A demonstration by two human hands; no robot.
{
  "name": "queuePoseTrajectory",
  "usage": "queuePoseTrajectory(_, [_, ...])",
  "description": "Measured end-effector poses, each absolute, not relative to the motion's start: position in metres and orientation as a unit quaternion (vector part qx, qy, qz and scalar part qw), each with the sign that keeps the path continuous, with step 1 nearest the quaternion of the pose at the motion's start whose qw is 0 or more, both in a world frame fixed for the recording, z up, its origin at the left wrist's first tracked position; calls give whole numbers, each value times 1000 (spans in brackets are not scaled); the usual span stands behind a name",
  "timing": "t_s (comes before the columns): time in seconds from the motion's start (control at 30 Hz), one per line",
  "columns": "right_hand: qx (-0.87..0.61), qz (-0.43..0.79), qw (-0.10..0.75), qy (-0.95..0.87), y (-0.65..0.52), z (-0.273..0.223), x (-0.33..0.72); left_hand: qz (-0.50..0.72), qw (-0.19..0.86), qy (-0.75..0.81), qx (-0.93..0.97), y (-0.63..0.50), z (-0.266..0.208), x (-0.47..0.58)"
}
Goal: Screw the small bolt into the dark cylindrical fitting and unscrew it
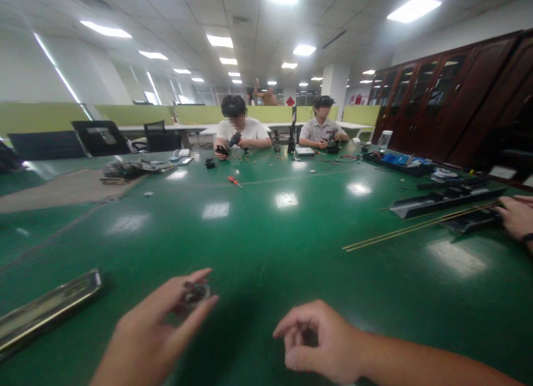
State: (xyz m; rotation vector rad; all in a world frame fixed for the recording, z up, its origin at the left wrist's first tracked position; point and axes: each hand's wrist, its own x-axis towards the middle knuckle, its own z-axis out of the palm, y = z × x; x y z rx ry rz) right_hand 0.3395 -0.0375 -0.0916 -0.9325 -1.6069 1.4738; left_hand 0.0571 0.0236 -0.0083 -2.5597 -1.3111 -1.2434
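Observation:
Low in the view, my left hand (pixel 160 322) is closed around a small dark and shiny metal part (pixel 195 295) between thumb and fingers. The part looks roundish, but it is blurred and half covered, so its kind is unclear. My right hand (pixel 318 341) hovers over the green table (pixel 250 236), palm turned left, with fingers curled and a gap between thumb and forefinger. Nothing shows in it. To the left of my left hand lies a long, shallow metal-edged piece (pixel 50 308), cut off by the frame.
Another person's hand (pixel 516 216) at the right edge holds thin brass-coloured rods (pixel 420 225) beside black metal channels (pixel 445 202). A red screwdriver (pixel 234 180) lies mid-table. Two people sit opposite, one holding a power drill (pixel 234 140). Parts and boards (pixel 137 168) lie far left.

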Motion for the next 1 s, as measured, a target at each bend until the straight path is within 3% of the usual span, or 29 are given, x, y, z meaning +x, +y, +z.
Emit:
queuePoseTrajectory(0.17, [-405,519,469,-589,-35,-88,341,-336,-54,-327,-882,17,-24,121])
queuePoseTrajectory(0.4, [-425,478,421,-643,-38,-86,339,-351,-57,-349,-867,5,-59,121])
queuePoseTrajectory(0.73, [-451,442,428,-647,-38,-81,340,-341,-92,-237,-905,3,-53,132])
queuePoseTrajectory(1.0, [-454,417,424,-663,-38,-82,340,-356,-43,-245,-901,3,-68,128])
